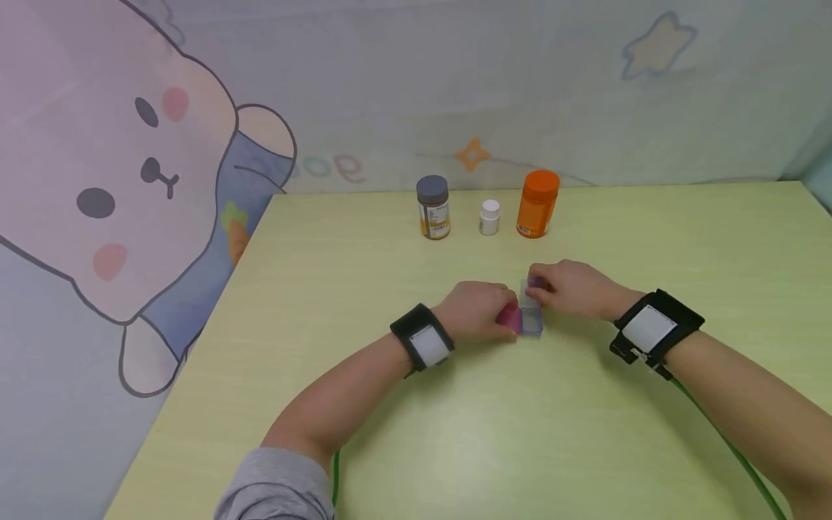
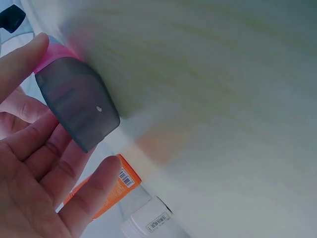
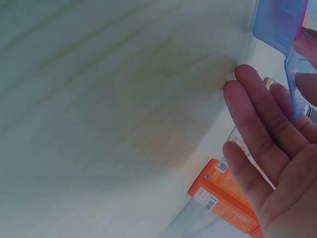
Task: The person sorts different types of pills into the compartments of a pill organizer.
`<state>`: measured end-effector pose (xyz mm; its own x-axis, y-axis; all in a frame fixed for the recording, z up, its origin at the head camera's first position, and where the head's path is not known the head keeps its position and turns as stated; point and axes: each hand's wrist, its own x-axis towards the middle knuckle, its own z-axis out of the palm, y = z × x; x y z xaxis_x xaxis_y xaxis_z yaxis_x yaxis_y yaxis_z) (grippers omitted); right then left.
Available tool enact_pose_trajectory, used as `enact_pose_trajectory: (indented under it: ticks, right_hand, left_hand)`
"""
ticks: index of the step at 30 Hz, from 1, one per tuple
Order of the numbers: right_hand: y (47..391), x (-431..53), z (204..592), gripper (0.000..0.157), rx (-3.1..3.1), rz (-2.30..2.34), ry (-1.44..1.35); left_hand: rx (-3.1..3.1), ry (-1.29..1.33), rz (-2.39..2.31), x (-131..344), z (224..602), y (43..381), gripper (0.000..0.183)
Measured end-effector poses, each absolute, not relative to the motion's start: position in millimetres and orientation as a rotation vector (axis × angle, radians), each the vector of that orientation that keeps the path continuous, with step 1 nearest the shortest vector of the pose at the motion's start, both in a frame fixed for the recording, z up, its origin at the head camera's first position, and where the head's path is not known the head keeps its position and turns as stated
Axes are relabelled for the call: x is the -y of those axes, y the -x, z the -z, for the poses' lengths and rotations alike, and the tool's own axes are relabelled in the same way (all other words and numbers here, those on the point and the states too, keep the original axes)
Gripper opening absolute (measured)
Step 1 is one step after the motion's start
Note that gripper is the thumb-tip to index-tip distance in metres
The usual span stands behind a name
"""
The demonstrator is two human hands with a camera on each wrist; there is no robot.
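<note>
A small pill box stands on the table in front of me, with a pink part (image 1: 510, 318) and a see-through bluish compartment (image 1: 531, 322). Its clear lid (image 1: 528, 295) is flipped up, away from me. My left hand (image 1: 477, 310) grips the pink part from the left; the left wrist view shows the thumb on the pink edge and a dark see-through compartment (image 2: 79, 104) beyond it. At the lid is my right hand (image 1: 572, 289), thumb and index finger pinching it. In the right wrist view the raised lid (image 3: 291, 89) hangs from the blue compartment (image 3: 277, 22), other fingers extended.
Behind the hands stand a grey-capped bottle (image 1: 434, 208), a small white bottle (image 1: 490, 218) and an orange bottle (image 1: 538, 204), in a row near the back edge of the light green table (image 1: 442, 433). A printed cloth (image 1: 390, 87) hangs behind. Green cables (image 1: 728, 444) run from both wristbands.
</note>
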<state>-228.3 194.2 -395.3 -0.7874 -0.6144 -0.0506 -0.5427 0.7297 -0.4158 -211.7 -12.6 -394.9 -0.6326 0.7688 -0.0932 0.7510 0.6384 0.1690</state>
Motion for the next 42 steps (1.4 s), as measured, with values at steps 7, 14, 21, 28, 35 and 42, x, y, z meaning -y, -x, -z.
enact_pose_trajectory:
  ticks: [7, 14, 21, 28, 35, 42]
  right_hand:
    - [225, -193, 396, 0.015, -2.767, 0.571, 0.931]
    - [209, -196, 392, 0.034, -2.828, 0.534, 0.953]
    - [187, -215, 384, 0.049, -2.906, 0.518, 0.944]
    - [177, -229, 382, 0.051, -2.93, 0.543, 0.915]
    - [175, -234, 381, 0.051, -2.947, 0.564, 0.911]
    - [171, -233, 381, 0.053, -2.956, 0.588, 0.922]
  left_hand:
    - [-2.703, -1.234, -0.166, 12, 396, 211, 0.043]
    - [-2.715, -1.15, -0.2, 16, 397, 208, 0.061]
    - [-2.759, -0.897, -0.758, 54, 387, 223, 0.061]
    - [-2.898, -0.522, -1.576, 94, 384, 270, 0.05]
    - [-2.743, -0.147, -1.79, 101, 394, 321, 0.078]
    - [-2.454, -0.062, -1.805, 91, 383, 329, 0.085]
